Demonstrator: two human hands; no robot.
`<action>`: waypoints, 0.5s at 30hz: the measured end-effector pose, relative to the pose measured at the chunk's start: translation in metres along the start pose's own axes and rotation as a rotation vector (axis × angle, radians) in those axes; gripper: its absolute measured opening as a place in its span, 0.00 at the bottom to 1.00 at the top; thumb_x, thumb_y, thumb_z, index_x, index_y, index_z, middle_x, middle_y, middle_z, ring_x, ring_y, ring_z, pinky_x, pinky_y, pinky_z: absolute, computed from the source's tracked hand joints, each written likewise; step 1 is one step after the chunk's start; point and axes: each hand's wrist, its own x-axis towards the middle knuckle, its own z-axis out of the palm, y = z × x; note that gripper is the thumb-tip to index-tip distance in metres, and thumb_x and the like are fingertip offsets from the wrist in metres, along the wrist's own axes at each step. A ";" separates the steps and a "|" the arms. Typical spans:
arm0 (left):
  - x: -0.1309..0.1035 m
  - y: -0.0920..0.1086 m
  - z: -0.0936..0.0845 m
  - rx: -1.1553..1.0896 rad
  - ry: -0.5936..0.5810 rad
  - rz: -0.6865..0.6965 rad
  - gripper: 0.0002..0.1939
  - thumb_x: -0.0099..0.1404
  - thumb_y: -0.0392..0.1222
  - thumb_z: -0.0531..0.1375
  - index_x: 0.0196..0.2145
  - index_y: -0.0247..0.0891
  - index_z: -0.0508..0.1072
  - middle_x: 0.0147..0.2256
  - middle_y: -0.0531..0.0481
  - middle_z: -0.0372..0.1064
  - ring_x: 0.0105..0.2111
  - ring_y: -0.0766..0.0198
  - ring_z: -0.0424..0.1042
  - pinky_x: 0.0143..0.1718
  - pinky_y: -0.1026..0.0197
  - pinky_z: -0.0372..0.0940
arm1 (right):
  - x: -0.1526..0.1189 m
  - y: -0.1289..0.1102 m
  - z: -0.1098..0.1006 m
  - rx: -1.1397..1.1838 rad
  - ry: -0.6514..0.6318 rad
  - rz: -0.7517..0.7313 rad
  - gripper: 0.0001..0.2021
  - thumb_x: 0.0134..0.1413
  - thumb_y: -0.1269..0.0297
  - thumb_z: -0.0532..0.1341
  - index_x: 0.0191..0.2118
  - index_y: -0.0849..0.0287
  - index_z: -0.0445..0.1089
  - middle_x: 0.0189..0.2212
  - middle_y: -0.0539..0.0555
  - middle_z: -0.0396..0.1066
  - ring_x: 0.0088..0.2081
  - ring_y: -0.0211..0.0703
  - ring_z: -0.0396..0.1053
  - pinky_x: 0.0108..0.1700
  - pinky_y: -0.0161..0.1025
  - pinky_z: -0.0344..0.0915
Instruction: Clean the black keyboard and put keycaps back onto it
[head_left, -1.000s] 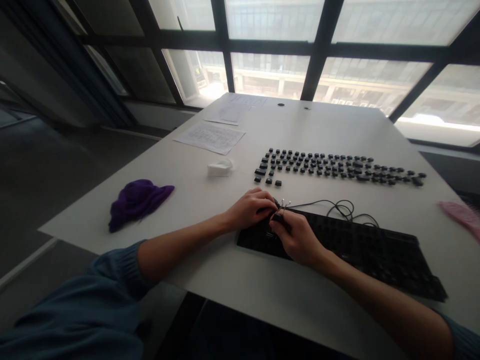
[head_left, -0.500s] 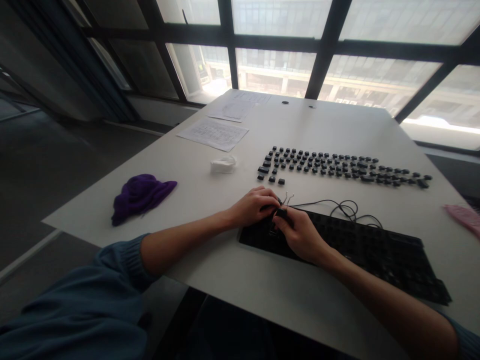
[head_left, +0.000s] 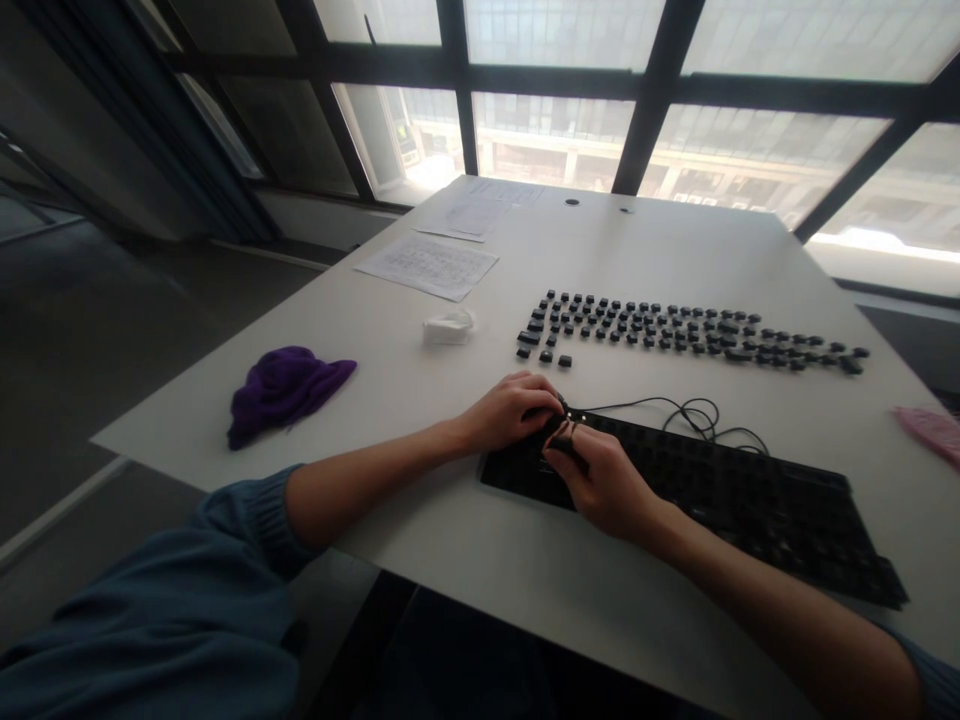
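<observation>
A black keyboard (head_left: 720, 500) lies slantwise on the white table, close to me. Over its left end, my right hand (head_left: 604, 475) is closed around a keycap puller (head_left: 568, 440) with a dark grip, its thin wire tips pointing away from me. Right beside it, my left hand (head_left: 514, 410) rests at the keyboard's upper left corner, fingers curled inward. Something dark shows at those fingertips, too small to make out. Beyond the keyboard, loose black keycaps (head_left: 632, 322) stand in rows.
A black cable (head_left: 694, 412) loops behind the keyboard. To the left are a purple cloth (head_left: 289, 395) and a crumpled white wrapper (head_left: 448, 327). Printed sheets (head_left: 427, 266) lie farther back. A pink item (head_left: 928, 430) sits at the right edge, and windows rise behind the table.
The puller has tipped lower in my right hand, so its wire tips no longer stand up above the fingers. My left hand has stayed nearly in place.
</observation>
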 end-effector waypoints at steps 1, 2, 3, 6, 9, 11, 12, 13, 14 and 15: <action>0.000 0.000 0.000 -0.003 0.002 0.003 0.09 0.68 0.33 0.60 0.42 0.39 0.80 0.43 0.46 0.75 0.45 0.58 0.72 0.52 0.55 0.66 | 0.001 0.000 0.000 -0.001 0.002 0.019 0.09 0.66 0.68 0.57 0.31 0.57 0.63 0.30 0.52 0.67 0.31 0.41 0.63 0.36 0.39 0.62; 0.000 0.001 0.000 -0.005 0.006 0.007 0.09 0.68 0.33 0.59 0.41 0.39 0.80 0.42 0.46 0.76 0.45 0.58 0.72 0.51 0.55 0.66 | 0.002 0.001 -0.001 -0.004 0.000 0.048 0.10 0.65 0.68 0.57 0.30 0.57 0.64 0.28 0.51 0.67 0.30 0.40 0.63 0.35 0.39 0.61; 0.000 0.001 0.000 -0.008 0.011 0.009 0.08 0.68 0.33 0.60 0.41 0.39 0.80 0.42 0.46 0.76 0.44 0.58 0.72 0.51 0.55 0.66 | 0.003 0.001 -0.001 -0.008 -0.007 0.085 0.10 0.65 0.67 0.58 0.30 0.57 0.64 0.26 0.50 0.66 0.29 0.40 0.62 0.34 0.39 0.60; 0.001 0.001 0.000 -0.014 0.018 0.009 0.08 0.68 0.34 0.60 0.39 0.39 0.80 0.42 0.46 0.76 0.44 0.59 0.73 0.50 0.55 0.67 | 0.004 0.004 -0.001 -0.010 -0.031 0.164 0.13 0.64 0.66 0.60 0.27 0.58 0.64 0.23 0.48 0.64 0.26 0.39 0.60 0.31 0.38 0.58; 0.001 0.001 0.000 -0.014 0.019 0.007 0.08 0.67 0.33 0.60 0.40 0.39 0.80 0.42 0.46 0.76 0.44 0.59 0.73 0.50 0.55 0.67 | 0.002 0.005 0.001 -0.001 -0.032 0.088 0.12 0.64 0.67 0.60 0.27 0.58 0.65 0.26 0.50 0.66 0.28 0.39 0.63 0.33 0.38 0.60; 0.002 0.001 0.000 -0.007 0.017 0.003 0.08 0.68 0.33 0.60 0.40 0.40 0.80 0.41 0.46 0.76 0.44 0.59 0.73 0.51 0.55 0.66 | -0.001 0.005 0.002 -0.021 -0.044 0.015 0.11 0.64 0.67 0.59 0.28 0.58 0.65 0.28 0.51 0.66 0.30 0.40 0.64 0.34 0.38 0.61; 0.002 0.000 0.000 -0.002 0.013 0.002 0.09 0.68 0.33 0.60 0.40 0.40 0.80 0.41 0.46 0.76 0.44 0.59 0.73 0.51 0.55 0.66 | -0.002 0.005 0.003 -0.039 -0.055 -0.010 0.11 0.65 0.67 0.59 0.28 0.58 0.66 0.29 0.51 0.66 0.30 0.40 0.64 0.34 0.38 0.62; 0.002 0.000 0.000 0.004 0.009 0.000 0.09 0.68 0.34 0.60 0.40 0.40 0.80 0.42 0.46 0.76 0.44 0.58 0.73 0.52 0.54 0.66 | -0.003 0.005 0.003 -0.058 -0.066 -0.026 0.11 0.65 0.67 0.59 0.29 0.57 0.66 0.29 0.52 0.66 0.30 0.40 0.64 0.34 0.38 0.62; 0.002 0.000 0.000 0.009 0.006 0.000 0.09 0.68 0.34 0.60 0.41 0.40 0.80 0.42 0.46 0.76 0.44 0.58 0.73 0.52 0.54 0.66 | -0.003 0.005 0.004 -0.072 -0.070 -0.035 0.11 0.65 0.66 0.60 0.29 0.57 0.67 0.29 0.52 0.65 0.30 0.40 0.64 0.34 0.38 0.62; 0.001 0.000 0.000 0.014 0.005 0.001 0.09 0.68 0.34 0.60 0.41 0.40 0.80 0.42 0.46 0.76 0.44 0.58 0.72 0.52 0.53 0.66 | -0.003 0.005 0.004 -0.078 -0.067 -0.040 0.10 0.65 0.66 0.60 0.29 0.57 0.68 0.29 0.52 0.66 0.30 0.40 0.64 0.33 0.39 0.62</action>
